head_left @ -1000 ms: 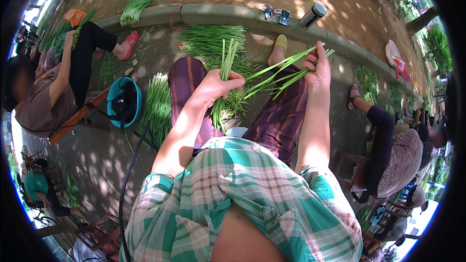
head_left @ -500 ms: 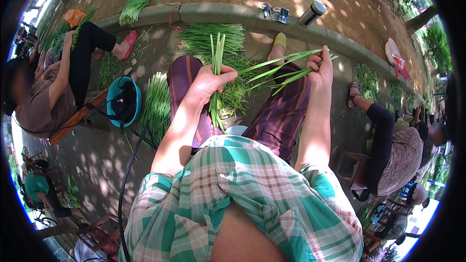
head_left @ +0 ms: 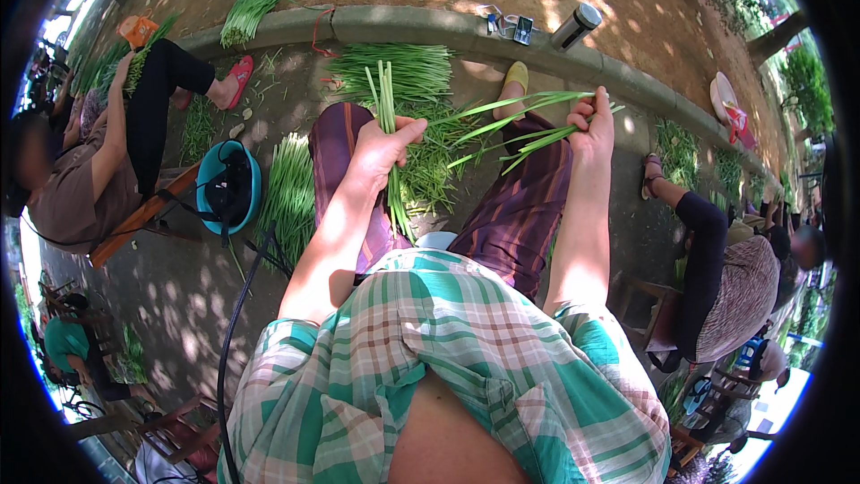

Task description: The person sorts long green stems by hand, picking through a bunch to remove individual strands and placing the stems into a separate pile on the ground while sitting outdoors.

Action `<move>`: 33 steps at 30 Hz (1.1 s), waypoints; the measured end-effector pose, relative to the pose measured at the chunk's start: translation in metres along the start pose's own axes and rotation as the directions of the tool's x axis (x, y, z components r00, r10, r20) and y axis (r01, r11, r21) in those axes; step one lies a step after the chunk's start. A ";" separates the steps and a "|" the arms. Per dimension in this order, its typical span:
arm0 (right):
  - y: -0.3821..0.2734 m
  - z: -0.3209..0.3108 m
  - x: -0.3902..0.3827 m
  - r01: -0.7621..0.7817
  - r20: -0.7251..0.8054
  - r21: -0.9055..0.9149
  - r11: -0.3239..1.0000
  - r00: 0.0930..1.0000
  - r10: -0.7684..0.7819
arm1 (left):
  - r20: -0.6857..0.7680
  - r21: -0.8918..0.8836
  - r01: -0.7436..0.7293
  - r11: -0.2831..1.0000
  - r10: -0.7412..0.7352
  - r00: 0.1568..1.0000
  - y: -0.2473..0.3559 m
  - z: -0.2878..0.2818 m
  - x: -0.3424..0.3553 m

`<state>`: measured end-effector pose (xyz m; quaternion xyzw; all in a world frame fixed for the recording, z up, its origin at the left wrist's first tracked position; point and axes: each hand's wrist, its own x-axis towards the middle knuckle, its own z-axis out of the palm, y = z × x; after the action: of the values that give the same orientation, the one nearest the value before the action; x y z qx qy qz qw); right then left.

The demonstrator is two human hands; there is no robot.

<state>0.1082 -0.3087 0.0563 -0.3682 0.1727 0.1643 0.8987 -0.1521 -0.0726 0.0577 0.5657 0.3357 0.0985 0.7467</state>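
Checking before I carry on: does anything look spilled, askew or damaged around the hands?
Only one thing: loose, thin green scraps are strewn between the purple striped cloth trouser legs, untidy beside the long green stalks laid roughly parallel just beyond. Nothing looks plainly damaged.

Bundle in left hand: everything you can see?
The bundle is a handful of slender green plant stalks, paler at the upper ends, with no tie visible. The left hand grips it around the middle. It runs lengthwise up the picture, one stalk splaying left at the top; the lower ends come down by the left leg of the striped trousers. Whether they touch the cloth is unclear.
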 end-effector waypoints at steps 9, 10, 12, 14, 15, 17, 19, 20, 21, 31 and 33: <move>0.000 0.011 -0.009 -0.027 0.078 0.028 0.999 0.997 0.024 | -0.035 -0.160 0.092 0.983 -0.099 0.994 -0.036 -0.007 0.011; 0.000 0.013 -0.011 -0.037 0.090 0.037 0.999 0.995 0.033 | -0.025 -0.159 0.101 0.982 -0.106 0.994 -0.038 -0.005 0.011; 0.001 0.018 -0.016 -0.058 0.115 0.044 0.997 0.992 0.053 | -0.008 -0.156 0.117 0.981 -0.120 0.993 -0.040 -0.003 0.010; 0.003 0.023 -0.020 -0.081 0.138 0.042 0.996 0.988 0.075 | 0.039 -0.116 0.146 0.982 -0.143 0.989 -0.040 -0.002 0.013; 0.004 0.024 -0.021 -0.095 0.152 0.046 0.994 0.985 0.087 | 0.055 -0.083 0.146 0.986 -0.142 0.988 -0.039 0.001 0.013; 0.007 0.026 -0.023 -0.124 0.181 0.054 0.991 0.977 0.112 | 0.080 -0.023 0.116 0.993 -0.114 0.990 -0.038 0.007 0.013; 0.010 0.027 -0.024 -0.133 0.193 0.045 0.990 0.974 0.122 | 0.117 0.058 0.070 0.996 -0.076 0.990 -0.032 0.019 0.011; 0.011 0.027 -0.025 -0.137 0.198 0.041 0.990 0.972 0.126 | 0.137 0.098 0.046 0.994 -0.059 0.989 -0.029 0.024 0.009; 0.013 0.029 -0.026 -0.136 0.202 0.032 0.990 0.971 0.127 | 0.173 0.135 0.047 0.990 -0.071 0.982 -0.026 0.026 0.008; 0.018 0.024 -0.019 -0.114 0.153 0.023 0.993 0.982 0.109 | 0.160 0.139 0.053 0.989 -0.076 0.984 -0.025 0.035 0.003; 0.010 0.017 -0.011 -0.095 0.102 0.050 0.994 0.991 0.090 | 0.168 0.150 0.050 0.987 -0.076 0.983 -0.018 0.030 0.001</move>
<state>0.0973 -0.2916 0.0659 -0.3264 0.1491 0.2191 0.9073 -0.1373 -0.1017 0.0452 0.6140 0.2935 0.0005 0.7327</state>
